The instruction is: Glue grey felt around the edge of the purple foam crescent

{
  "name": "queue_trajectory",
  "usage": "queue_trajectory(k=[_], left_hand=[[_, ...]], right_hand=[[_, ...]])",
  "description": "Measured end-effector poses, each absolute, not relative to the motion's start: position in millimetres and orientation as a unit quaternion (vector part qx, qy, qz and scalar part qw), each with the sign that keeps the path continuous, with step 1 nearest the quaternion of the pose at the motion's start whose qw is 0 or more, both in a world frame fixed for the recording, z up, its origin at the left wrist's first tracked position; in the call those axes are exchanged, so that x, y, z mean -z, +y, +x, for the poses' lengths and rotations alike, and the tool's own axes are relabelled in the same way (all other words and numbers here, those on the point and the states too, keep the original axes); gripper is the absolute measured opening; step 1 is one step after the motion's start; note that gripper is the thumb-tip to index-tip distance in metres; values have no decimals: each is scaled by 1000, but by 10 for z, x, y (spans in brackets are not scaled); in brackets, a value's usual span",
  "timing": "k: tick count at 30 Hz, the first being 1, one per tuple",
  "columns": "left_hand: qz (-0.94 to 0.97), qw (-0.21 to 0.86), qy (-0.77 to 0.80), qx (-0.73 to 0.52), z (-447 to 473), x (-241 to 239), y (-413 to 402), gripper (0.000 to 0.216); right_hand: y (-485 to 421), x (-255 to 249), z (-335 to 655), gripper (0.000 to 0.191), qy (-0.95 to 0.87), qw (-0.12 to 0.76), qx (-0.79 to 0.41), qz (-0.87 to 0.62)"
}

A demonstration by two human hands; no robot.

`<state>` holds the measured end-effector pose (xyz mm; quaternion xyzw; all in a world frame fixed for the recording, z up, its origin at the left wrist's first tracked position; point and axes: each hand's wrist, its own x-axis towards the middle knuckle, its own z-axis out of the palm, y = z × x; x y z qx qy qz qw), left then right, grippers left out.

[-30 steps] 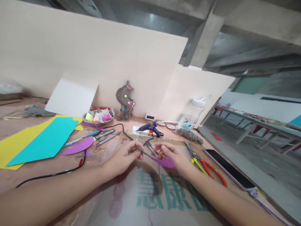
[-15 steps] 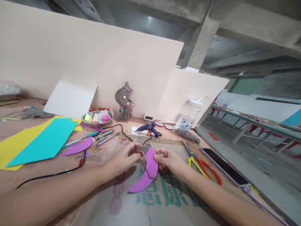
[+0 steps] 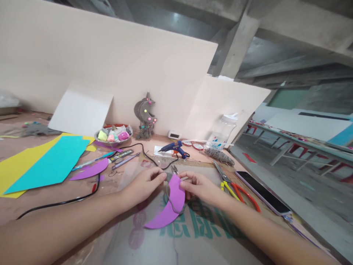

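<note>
A purple crescent-shaped piece of sheet (image 3: 168,209), its tip pointing down to the left, is held above the printed board. My right hand (image 3: 194,186) pinches its right edge near the top. My left hand (image 3: 153,180) is closed at the upper left, its fingers on a small grey piece (image 3: 168,177) against the purple one. A strand of grey yarn (image 3: 168,195) loops down across the crescent. Behind the hands, the tips of a small pair of metal snips or scissors (image 3: 174,169) show; the rest is hidden.
A blue glue gun (image 3: 176,148) lies behind my hands, its black cord running left. Scissors (image 3: 234,187) and a phone (image 3: 263,193) lie at right. Cyan sheet (image 3: 52,163), purple offcut (image 3: 91,170) and a bowl of clay (image 3: 114,136) are left. A decorated grey moon (image 3: 145,114) stands behind.
The purple crescent has tilted slightly, its lower tip shifting a little left. My left fingers have closed in over the grey piece. The metal tips behind show more clearly.
</note>
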<state>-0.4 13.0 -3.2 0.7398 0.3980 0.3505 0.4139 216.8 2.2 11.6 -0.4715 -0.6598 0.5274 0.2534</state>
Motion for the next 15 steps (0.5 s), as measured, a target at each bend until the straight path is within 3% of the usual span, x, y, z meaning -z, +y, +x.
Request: queue_trajectory(k=[3, 10, 15], left_hand=[[736, 416, 409, -343, 0, 23, 131, 29], [723, 436, 410, -344, -6, -1, 131, 29], [711, 457, 410, -342, -3, 31, 136, 30]], right_hand=[[58, -265, 2275, 40, -700, 246, -462, -486], [411, -429, 2647, 31, -781, 249, -183, -543], [952, -273, 2611, 42, -760, 240, -124, -592]])
